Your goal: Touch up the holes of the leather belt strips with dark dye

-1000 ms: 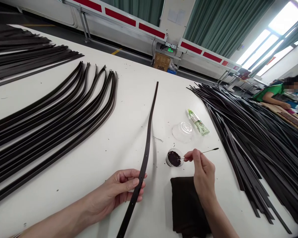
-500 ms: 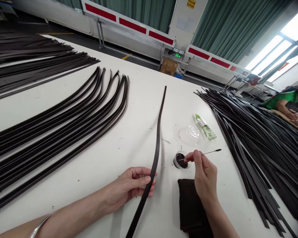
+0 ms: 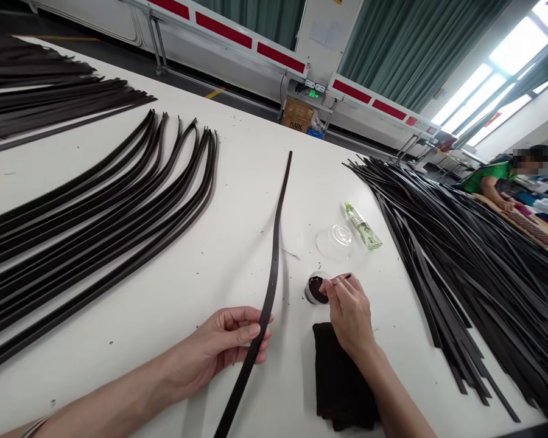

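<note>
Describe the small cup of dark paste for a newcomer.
On the white table, just beyond the folded black cloth, sits a small cup by the right hand. Unlike the clear lid just beyond it, it holds dark paste.

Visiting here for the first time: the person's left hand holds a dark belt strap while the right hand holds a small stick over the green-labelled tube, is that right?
Not quite. The head view shows the right hand holding the small stick over a small round pot of dark paste, not over the green-labelled tube. The left hand does hold the dark belt strap.
</note>
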`<move>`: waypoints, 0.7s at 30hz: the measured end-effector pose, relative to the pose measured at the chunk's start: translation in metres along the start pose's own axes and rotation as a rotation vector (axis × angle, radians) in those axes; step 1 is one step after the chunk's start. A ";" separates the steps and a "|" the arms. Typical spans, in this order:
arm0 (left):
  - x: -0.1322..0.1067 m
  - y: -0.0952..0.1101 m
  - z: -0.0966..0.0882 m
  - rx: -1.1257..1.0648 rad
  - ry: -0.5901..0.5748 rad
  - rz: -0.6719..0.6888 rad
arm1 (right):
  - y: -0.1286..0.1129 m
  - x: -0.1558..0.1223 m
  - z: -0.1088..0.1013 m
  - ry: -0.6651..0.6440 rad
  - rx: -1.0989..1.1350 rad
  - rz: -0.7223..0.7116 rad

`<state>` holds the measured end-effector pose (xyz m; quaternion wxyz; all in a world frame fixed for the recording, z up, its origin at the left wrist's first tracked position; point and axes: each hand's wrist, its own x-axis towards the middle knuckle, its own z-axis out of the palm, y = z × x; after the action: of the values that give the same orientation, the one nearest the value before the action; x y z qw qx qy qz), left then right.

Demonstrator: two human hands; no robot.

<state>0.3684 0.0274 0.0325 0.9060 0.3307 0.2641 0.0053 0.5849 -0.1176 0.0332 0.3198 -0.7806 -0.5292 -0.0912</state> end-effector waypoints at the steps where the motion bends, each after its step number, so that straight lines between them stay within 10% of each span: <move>1: 0.000 0.000 0.000 -0.001 0.001 0.000 | 0.001 0.000 0.001 0.000 -0.002 -0.003; 8: -0.001 0.000 -0.001 -0.007 0.009 -0.004 | -0.001 -0.001 -0.005 0.025 0.021 0.023; 15: -0.002 0.000 0.002 -0.010 0.016 0.009 | -0.022 0.002 -0.024 0.138 0.579 0.590; 21: -0.001 -0.001 0.001 -0.027 -0.024 0.010 | -0.040 0.004 -0.018 0.090 0.805 0.643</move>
<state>0.3678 0.0254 0.0334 0.9133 0.3200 0.2516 0.0094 0.5545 -0.1159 0.0647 0.6292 -0.7142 -0.2413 0.1892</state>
